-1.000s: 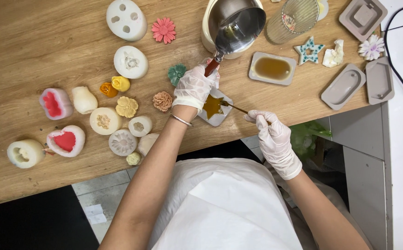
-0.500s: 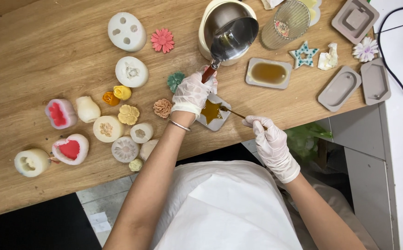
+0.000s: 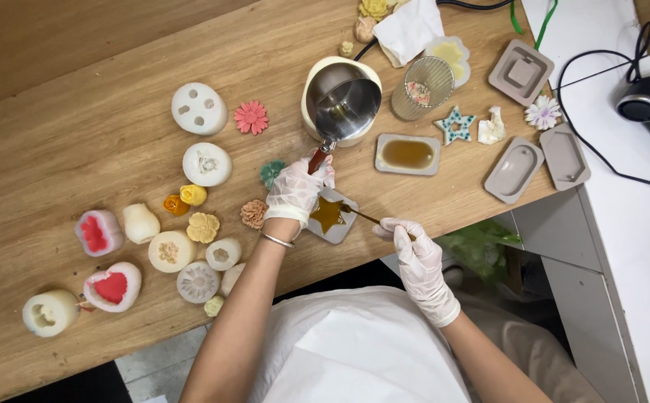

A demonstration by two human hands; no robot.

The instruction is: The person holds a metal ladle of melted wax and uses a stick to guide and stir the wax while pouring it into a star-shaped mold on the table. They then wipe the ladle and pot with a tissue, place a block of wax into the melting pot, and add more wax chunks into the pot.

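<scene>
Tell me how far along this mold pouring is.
Done: the rectangular mold and the star mold hold amber liquid. In hand: the left hand grips the pot by its handle; the right hand holds a thin stick at the star. Left: three grey molds look unfilled.

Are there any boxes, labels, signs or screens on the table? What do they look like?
None that I can see: no package, label, sign or screen shows on the wooden table.
The closest things are plain grey moulds at the far right, with no visible markings.
A black device with cables sits on the white surface; no screen is visible on it.
</scene>
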